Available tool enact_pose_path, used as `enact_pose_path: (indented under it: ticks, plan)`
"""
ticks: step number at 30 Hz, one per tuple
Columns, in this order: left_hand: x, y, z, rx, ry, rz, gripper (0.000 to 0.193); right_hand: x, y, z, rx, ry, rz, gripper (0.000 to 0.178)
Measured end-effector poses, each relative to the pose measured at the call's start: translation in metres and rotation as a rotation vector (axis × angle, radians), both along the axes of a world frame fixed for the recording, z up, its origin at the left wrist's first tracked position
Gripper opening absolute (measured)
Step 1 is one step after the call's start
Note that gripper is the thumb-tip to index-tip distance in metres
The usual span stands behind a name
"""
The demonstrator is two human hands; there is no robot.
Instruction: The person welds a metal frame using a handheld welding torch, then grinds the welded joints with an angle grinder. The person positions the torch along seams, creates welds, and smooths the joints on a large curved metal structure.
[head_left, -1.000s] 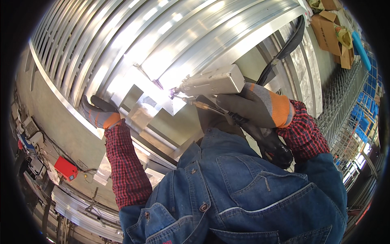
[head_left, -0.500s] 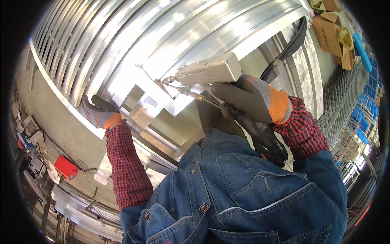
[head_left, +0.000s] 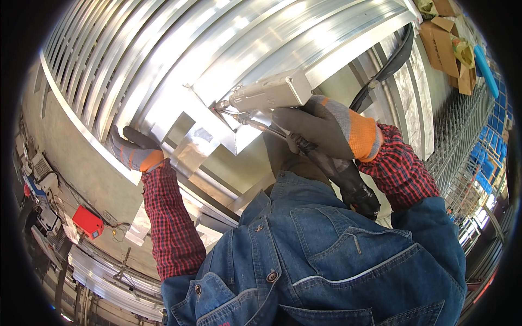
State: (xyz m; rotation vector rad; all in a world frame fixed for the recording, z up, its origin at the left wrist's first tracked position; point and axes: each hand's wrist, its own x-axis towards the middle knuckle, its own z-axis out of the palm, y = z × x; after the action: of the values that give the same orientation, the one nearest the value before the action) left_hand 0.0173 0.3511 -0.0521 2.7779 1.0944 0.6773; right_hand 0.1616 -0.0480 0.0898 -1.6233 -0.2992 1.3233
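My right hand (head_left: 334,129), in a grey and orange work glove, is closed round the handle of a silver, box-bodied welding gun (head_left: 272,91). The gun's narrow nozzle points left, close to a joint in the shiny metal slatted frame (head_left: 179,106). A thin feed tube runs under the gun's body, and a thick black cable sleeve hangs below my hand. Over at the frame's left side, my gloved left hand (head_left: 136,149) grips a bar near its edge, thumb and fingers apart around it; the fingertips are partly hidden.
Cardboard boxes (head_left: 437,46) and a blue curved piece (head_left: 485,70) lie at the far right, beside wire mesh racks (head_left: 457,130). A red box (head_left: 88,221) sits among cables on the left floor. Behind the gun, a black strap-like piece (head_left: 397,60) hangs over the frame.
My right hand and the welding gun have shifted slightly to the left, with the cable sleeve following. My left hand has stayed in place on the frame.
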Motion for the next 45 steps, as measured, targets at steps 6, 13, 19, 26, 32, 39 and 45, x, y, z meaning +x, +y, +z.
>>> enact_pose_path:
  ticks: [6, 13, 19, 26, 32, 39, 45]
  plan:
    - [0.000, 0.000, 0.001, -0.009, 0.008, 0.009, 0.052, -0.001, -0.002, -0.004, -0.021, 0.053, 0.021, 0.057]
    - [0.001, -0.001, 0.001, -0.013, 0.009, 0.006, 0.052, -0.002, 0.000, -0.004, -0.031, 0.040, -0.008, 0.058]
    - [0.000, 0.001, -0.002, 0.019, -0.008, -0.022, 0.051, 0.001, 0.002, -0.003, -0.176, 0.141, -0.015, 0.057]
    - [0.000, 0.003, -0.004, 0.063, -0.017, -0.055, 0.051, 0.000, 0.004, 0.001, -0.182, 0.136, -0.035, 0.058]
    - [0.000, 0.003, -0.003, 0.060, -0.025, -0.063, 0.050, 0.001, 0.001, 0.005, -0.188, 0.188, -0.032, 0.057]
    - [0.000, 0.003, -0.003, 0.048, -0.030, -0.060, 0.051, -0.001, 0.001, 0.009, -0.090, 0.147, -0.085, 0.056]
    - [-0.001, 0.003, -0.002, 0.054, -0.025, -0.063, 0.050, 0.000, -0.002, 0.012, -0.076, 0.089, -0.028, 0.055]
